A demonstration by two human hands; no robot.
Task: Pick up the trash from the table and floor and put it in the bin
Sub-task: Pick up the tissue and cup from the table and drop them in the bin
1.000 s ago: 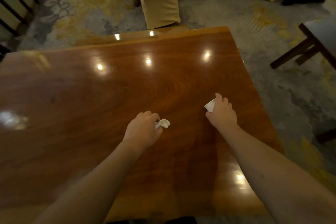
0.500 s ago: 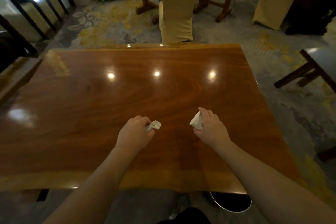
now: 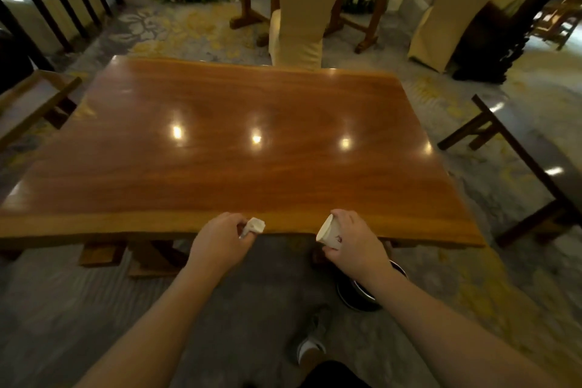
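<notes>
My left hand (image 3: 220,242) grips a crumpled white paper wad (image 3: 254,226) at the near edge of the polished wooden table (image 3: 220,151). A white paper cup (image 3: 328,232) lies tilted in my right hand (image 3: 354,242), its mouth turned to the left, also at the table's near edge. Below my right wrist a dark round bin (image 3: 359,293) stands on the floor, partly hidden by my forearm and the table edge.
A covered chair (image 3: 302,16) stands at the table's far side, another (image 3: 447,12) at the back right. A dark side table (image 3: 535,167) is to the right, a wooden bench (image 3: 34,98) to the left. My shoe (image 3: 310,340) rests on the carpet.
Both hands have drawn back from mid-table to its near edge, each carrying its trash. The view has pulled back, so the bin and floor under the table now show.
</notes>
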